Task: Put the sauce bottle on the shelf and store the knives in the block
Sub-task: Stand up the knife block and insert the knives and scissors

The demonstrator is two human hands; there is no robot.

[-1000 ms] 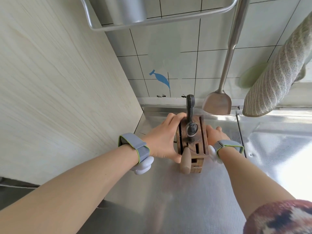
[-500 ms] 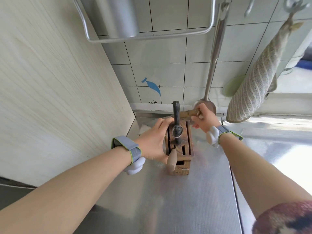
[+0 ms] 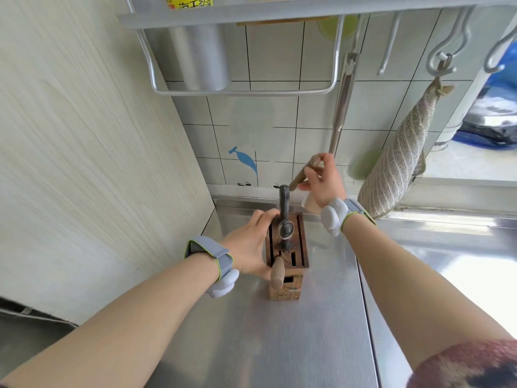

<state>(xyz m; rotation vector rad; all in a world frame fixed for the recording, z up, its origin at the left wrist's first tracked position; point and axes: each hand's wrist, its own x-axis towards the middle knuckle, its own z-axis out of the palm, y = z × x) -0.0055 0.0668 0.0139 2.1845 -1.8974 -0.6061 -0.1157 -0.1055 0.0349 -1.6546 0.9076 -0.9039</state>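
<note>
Compared with half a second earlier, the right hand (image 3: pixel 321 182) has risen to centre frame, its fingers clamped on a wooden knife handle (image 3: pixel 305 172), tilted, above the knife block (image 3: pixel 286 253); the blade is hidden. Judged step: lifting the knife clear to seat it in a slot. The left hand (image 3: pixel 250 249) is wrapped against the block's left side, steadying it. The sauce bottle (image 3: pixel 190 0) already stands on the shelf (image 3: pixel 251 15), top of frame. A dark handle (image 3: pixel 284 204) and the hanging spatula (image 3: pixel 342 107) crowd the approach.
</note>
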